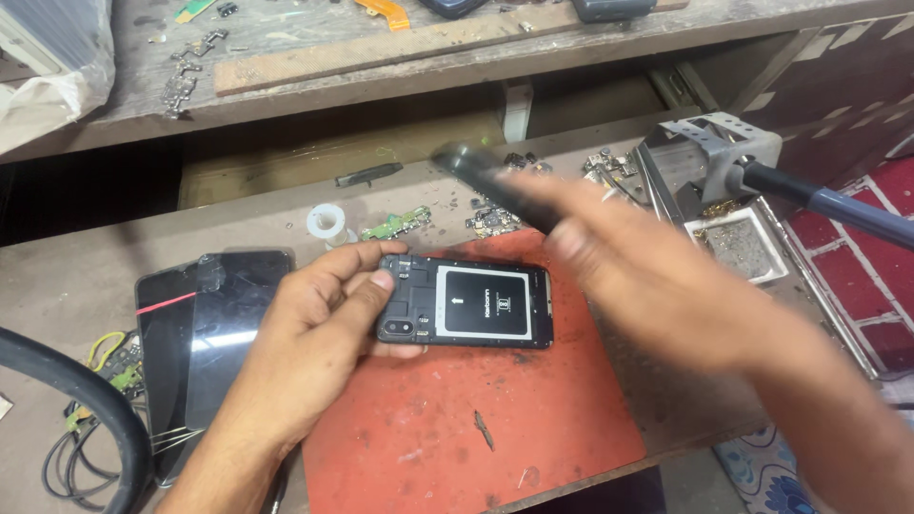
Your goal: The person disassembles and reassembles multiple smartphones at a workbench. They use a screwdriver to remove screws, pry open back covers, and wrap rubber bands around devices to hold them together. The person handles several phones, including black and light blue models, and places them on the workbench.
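Your left hand (319, 328) pinches the camera end of the opened phone (466, 302), which lies long axis left-to-right on the red mat (476, 428), while your blurred right hand (619, 262), gripping a dark tool (490, 181), hovers above its far end.

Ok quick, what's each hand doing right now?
Left hand: closed on the camera end of the opened phone, which lies on the red mat.
Right hand: blurred, closed around a dark tool above the phone.
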